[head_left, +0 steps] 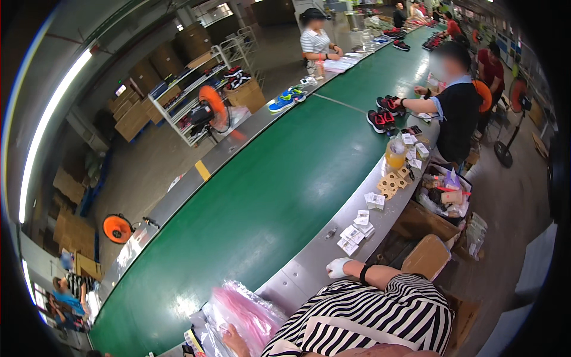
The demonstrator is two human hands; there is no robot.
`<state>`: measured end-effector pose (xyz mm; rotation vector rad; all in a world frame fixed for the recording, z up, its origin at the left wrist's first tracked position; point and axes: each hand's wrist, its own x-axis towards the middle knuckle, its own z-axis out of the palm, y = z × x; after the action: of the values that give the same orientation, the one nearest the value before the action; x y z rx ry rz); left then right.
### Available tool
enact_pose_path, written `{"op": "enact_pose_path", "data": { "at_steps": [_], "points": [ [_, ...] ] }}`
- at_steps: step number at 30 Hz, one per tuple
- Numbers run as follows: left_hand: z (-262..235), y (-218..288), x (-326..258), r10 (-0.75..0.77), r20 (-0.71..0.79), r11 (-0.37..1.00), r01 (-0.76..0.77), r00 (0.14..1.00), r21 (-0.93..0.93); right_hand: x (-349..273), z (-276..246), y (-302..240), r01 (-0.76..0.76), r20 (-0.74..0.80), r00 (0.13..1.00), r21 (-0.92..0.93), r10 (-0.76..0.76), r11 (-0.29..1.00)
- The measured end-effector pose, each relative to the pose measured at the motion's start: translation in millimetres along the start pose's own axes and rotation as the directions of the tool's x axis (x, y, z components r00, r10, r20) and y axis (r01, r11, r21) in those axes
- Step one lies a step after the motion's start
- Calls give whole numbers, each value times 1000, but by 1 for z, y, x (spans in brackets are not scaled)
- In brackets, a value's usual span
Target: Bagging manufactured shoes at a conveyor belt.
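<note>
At the lower edge my left hand [235, 341] is at a pile of clear and pinkish plastic bags [247, 315], its fingers bent against the plastic. Part of that hand is cut off by the picture's edge. My right hand [338, 268], in a white glove with a black band on the wrist, rests closed at the metal ledge [291, 279]. Its fingers are curled, and anything inside them is hidden. Nearest to it along the ledge lie stacks of white printed cards [351, 239]. Beyond them are another white stack [375, 201] and brown round-holed tags [391, 183].
A green conveyor belt [238, 208] runs away to the upper right. Black-and-red shoes [380, 121] sit by a co-worker [455, 107] at right; blue sneakers [286, 100] stand on the far ledge. A yellow container [395, 154], a full bin [443, 190] and orange fans [214, 107] are around.
</note>
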<state>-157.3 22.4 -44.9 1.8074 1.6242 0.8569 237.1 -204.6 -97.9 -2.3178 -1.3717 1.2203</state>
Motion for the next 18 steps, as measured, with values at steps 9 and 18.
{"op": "enact_pose_path", "data": {
  "at_steps": [9, 18],
  "points": [
    [3, -35, 13, 250, 124, 939, -272, 960, 213, -4, 6, -9, -1, 16, 1000, 10, 1, 1000],
    [-16, -46, 30, 125, 297, 970, -179, 947, 162, 5, 18, -9, -10, -9, 1000, 47, 10, 999]
  ]
}}
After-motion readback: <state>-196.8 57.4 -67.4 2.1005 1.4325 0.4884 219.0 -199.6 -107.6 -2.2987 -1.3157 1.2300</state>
